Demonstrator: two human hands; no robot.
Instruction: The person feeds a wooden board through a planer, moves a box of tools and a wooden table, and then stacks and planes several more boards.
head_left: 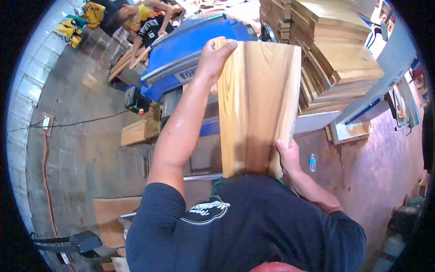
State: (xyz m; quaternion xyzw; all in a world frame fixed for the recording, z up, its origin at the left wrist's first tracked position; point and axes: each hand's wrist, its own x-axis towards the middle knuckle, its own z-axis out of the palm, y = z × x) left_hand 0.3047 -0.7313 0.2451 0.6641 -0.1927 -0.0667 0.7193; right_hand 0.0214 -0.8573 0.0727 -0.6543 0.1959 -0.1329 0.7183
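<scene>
A wide wooden board [260, 104] with light edges and a dark brown band of grain stands out in front of my body. Its near end reaches my dark shirt. My left hand [216, 59] grips the far left corner, thumb on top and the other fingers out of sight. Lower down on the opposite edge, my right hand [288, 156] is closed round the board with its thumb on the face. Just beyond the far end sits a blue machine [195, 43] with a metal bar along its front.
Tall stacks of boards [340, 59] rise at the right, beside a grey metal beam [389, 68]. A plastic bottle [312, 163] stands on the floor. Another person [149, 27] bends over wood strips at the far left. An orange cord [46, 181] runs along the left floor.
</scene>
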